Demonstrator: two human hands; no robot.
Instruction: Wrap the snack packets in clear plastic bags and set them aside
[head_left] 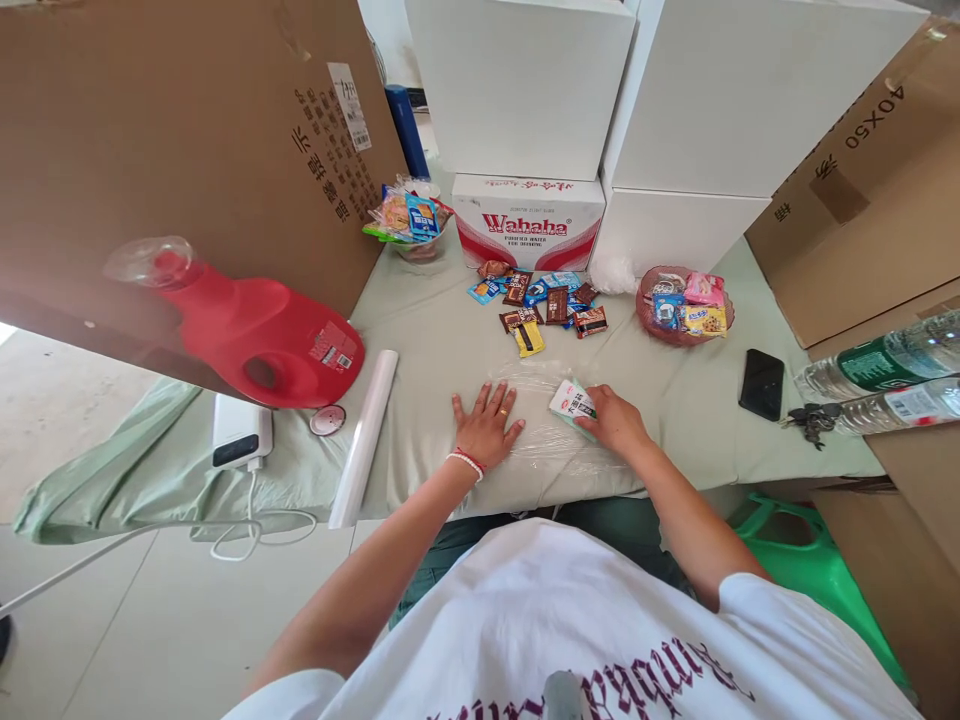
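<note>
A bench (420,415) under pale green cloth spreads across the view. A big brown carton (187,120) rises along its left side, and white boxes (525,90) are stacked at the back, one of them above a red-and-white Wahaha box (529,240). A red jug (300,320) is on the left, near a long white roll (365,440). A wrinkled sheet of clear film (551,440) lies flat at the front. A reddish bowl (649,322) of wrapped snacks sits back on the right, beside a loose group of brown, blue and yellow snack packets (556,305).

The left hand (486,428) is palm down, fingers spread and holding nothing, at the film's left edge. The right hand (616,425) is closed in a grip. A dark phone (761,384) lies well to its right. Pinched in the right hand is a small white-and-green packet (571,402), over the film, between the two hands; whether its underside touches the film, I cannot tell.
</note>
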